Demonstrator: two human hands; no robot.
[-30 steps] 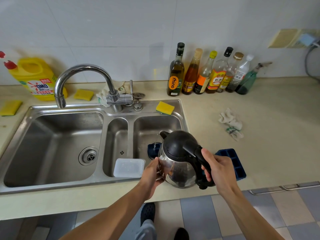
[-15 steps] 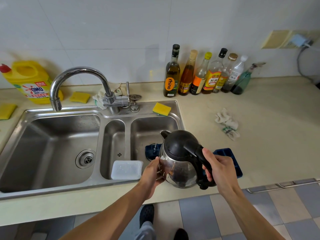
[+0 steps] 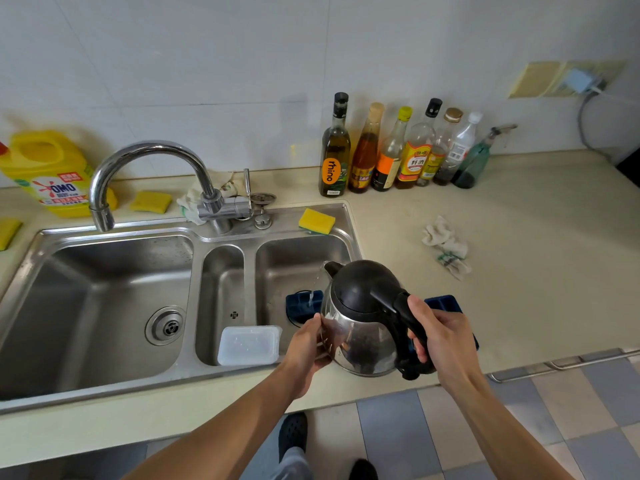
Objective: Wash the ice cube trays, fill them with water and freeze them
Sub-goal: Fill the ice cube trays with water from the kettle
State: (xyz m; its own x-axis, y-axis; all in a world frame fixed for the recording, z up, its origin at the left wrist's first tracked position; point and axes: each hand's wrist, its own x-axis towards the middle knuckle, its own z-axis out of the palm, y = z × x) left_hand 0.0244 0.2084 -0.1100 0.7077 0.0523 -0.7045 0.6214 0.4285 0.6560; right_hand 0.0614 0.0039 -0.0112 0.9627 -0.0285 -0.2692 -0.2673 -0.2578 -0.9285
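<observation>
- Our right hand [image 3: 440, 337] has its fingers [image 3: 419, 353] wrapped round the handle of the kettle [image 3: 363, 299]. Our left hand [image 3: 306, 351] lies against the steel side, fingers laid loosely along it.
- The kettle looks heavy and smooth, so we judge the handle the sure hold, with the left palm steadying the tilt.
- A stream of water [image 3: 313, 289] falls from the spout into the blue ice cube tray [image 3: 300, 306] in the right basin of the sink [image 3: 353, 233].
- A second blue piece [image 3: 445, 303] shows on the tabletop [image 3: 519, 271] behind our right hand; we cannot tell whether it is the same tray.
- Filled, the tray will likely slosh, so we would carry it level by both ends.
</observation>
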